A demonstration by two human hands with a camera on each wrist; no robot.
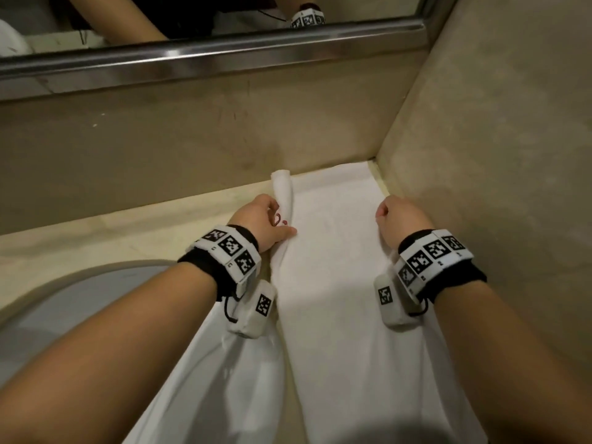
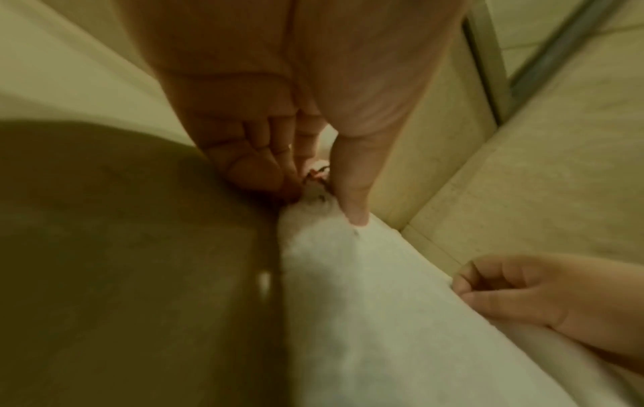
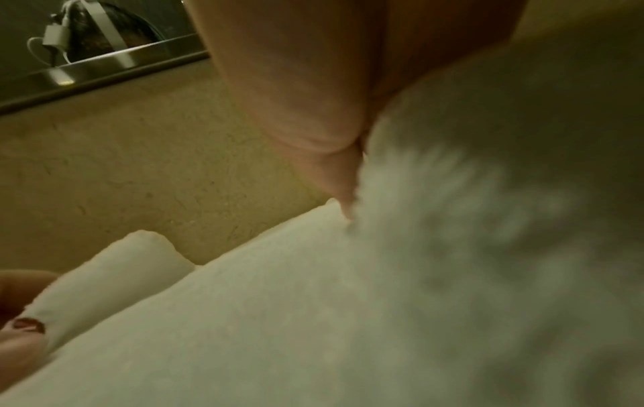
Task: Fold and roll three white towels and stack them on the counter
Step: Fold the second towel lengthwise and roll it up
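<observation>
Towel [image 1: 333, 251]: long axis 12–6, left edge folded over (thick)
Left hand [image 1: 262, 222]: pinching fold
Right hand [image 1: 402, 219]: pinching right edge
Sink [image 1: 80, 302]: 8 o'clock
Wall [image 1: 496, 139]: 3 o'clock, close

A mirror [image 1: 192, 14] with a steel frame [image 1: 208, 56] hangs above the beige backsplash [image 1: 192, 139]; a grey basin [image 1: 64, 299] sits left.
</observation>
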